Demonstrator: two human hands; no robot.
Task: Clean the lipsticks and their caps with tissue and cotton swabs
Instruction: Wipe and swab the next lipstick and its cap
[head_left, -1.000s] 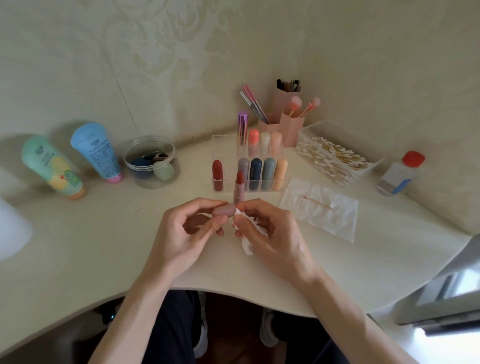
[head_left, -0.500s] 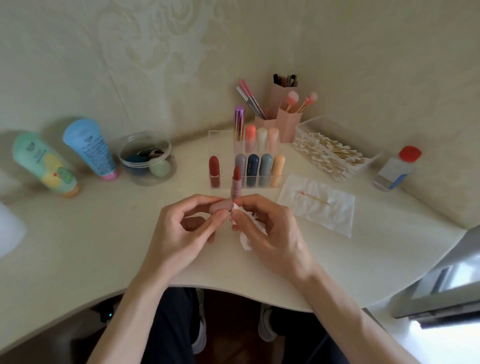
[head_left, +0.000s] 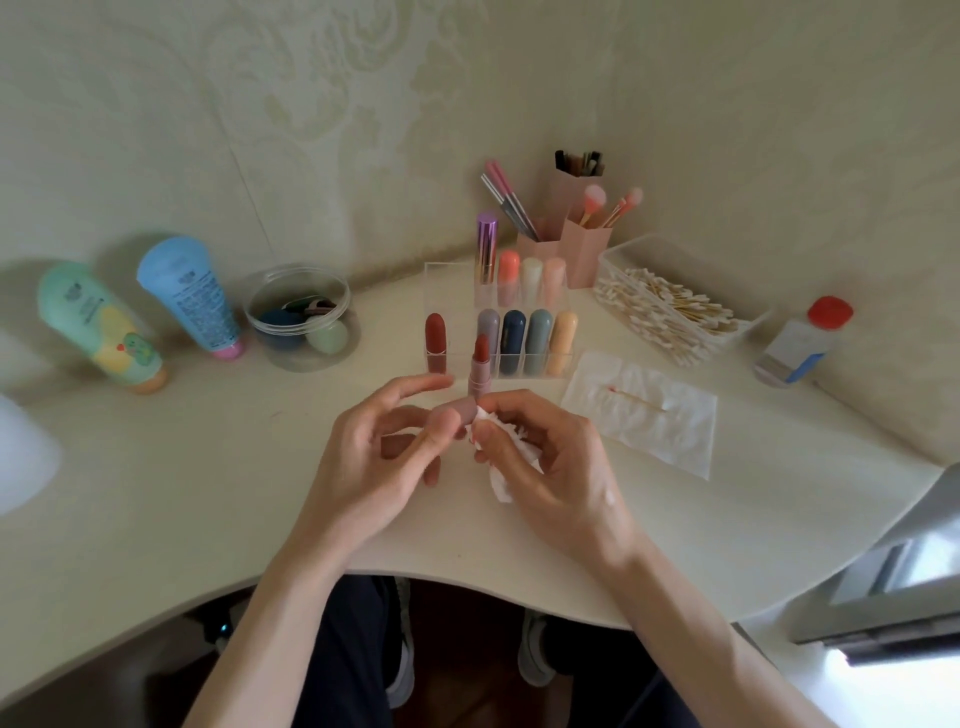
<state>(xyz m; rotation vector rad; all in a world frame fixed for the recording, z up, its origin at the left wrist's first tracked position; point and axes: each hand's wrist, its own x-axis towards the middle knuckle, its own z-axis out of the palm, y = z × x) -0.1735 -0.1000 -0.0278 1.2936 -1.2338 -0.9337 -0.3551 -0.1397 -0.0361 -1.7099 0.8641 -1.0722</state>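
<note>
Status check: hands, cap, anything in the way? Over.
Left hand pinches pink cap. Right hand grips tissue, pressed against cap. Open lipstick upright just behind fingers; nothing blocking.

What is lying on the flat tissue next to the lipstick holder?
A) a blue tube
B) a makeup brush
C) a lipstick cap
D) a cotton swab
D: a single cotton swab with a reddish tip lies across the flat tissue spread on the desk, and nothing else is on it.
</note>
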